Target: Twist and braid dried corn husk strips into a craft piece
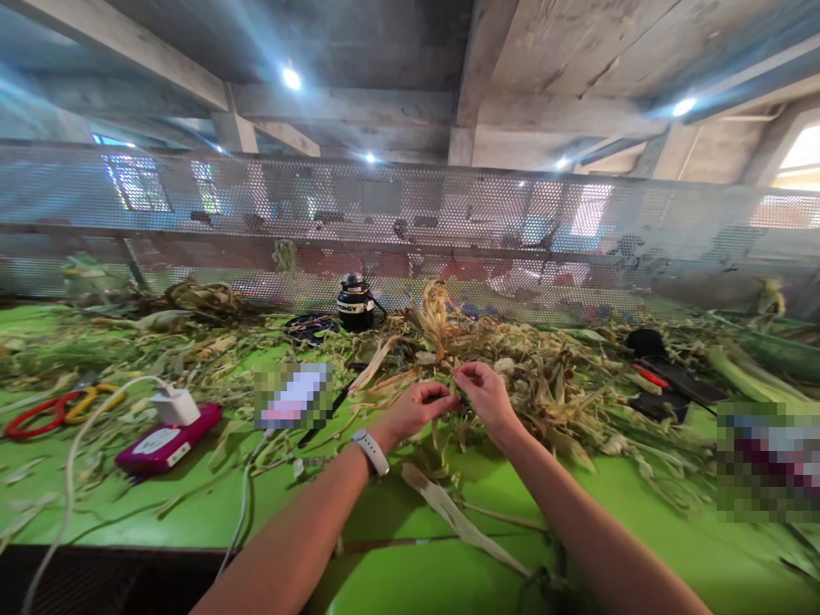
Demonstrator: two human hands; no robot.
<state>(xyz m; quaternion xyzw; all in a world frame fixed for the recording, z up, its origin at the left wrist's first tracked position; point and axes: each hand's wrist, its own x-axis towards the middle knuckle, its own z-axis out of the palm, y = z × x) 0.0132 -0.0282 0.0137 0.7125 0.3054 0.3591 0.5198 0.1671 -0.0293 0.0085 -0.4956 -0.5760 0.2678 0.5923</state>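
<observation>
Two hands pinch a small plant piece over a littered green table

Beyond both hands, a perforated metal screen (410,205) runs the whole width; shapes behind it blur too much to name. The green table (205,504) spreads beneath and around the hands, cut off at the sides. Dry husks and leaves (544,367) lie in a loose heap ahead and to both sides of the hands.

Both forearms enter from the bottom edge, where they are cut off, and converge ahead. The left hand (419,412) is palm-inward, its fingers curled and nearly closed, thumb and fingertips pinched together; a white wristband (370,452) circles its wrist. The right hand (482,395) bends in toward it, fingers curled, thumb and forefinger also pinched.

Well left of the left hand sits a magenta box (167,444) with a white plug on top, and farther left, red-and-yellow scissors (70,408), partly under litter. Nearer that hand is a phone (298,397), pixelated in part. A pixelated object (778,461) is cut off far right of the right hand. Ahead and left stands a black jar (355,306).

Smallest is the plant piece (459,403) at both hands' fingertips, mostly covered by them, its form unclear.
</observation>
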